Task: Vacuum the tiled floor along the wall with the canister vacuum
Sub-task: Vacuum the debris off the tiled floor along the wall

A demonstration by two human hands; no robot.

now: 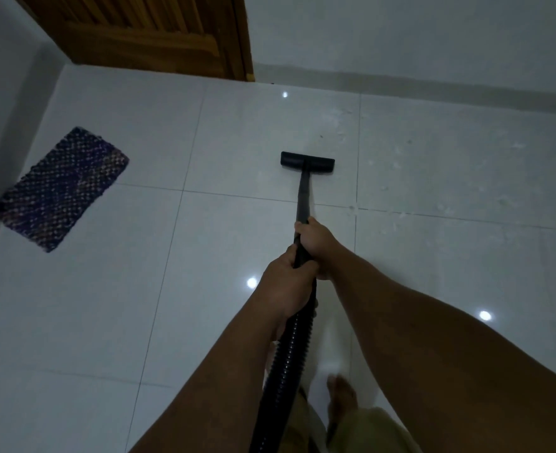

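Black plastic fills both grips: the fingers of the right hand are curled tight round the rigid wand, and just behind them the left hand is wrapped shut where the wand meets the ribbed hose, which trails down between the person's legs and out of the bottom of the view; the canister itself is not visible. From the forward hand the wand slopes down to the wide floor nozzle, which sits flat on the glossy white tiled floor, roughly square to the far wall but well short of its skirting. Pale flecks of debris lie scattered on the tiles to the right of the nozzle and up towards the wall. To do this pass well, the nozzle probably wants keeping flat, with the forward hand steering and the rear hand pushing, worked up to the skirting and then across to the right in overlapping strokes, slowly enough to lift the flecks rather than scatter them. A woven mat lies well apart on the left, below the wooden door, clear of the stroke.
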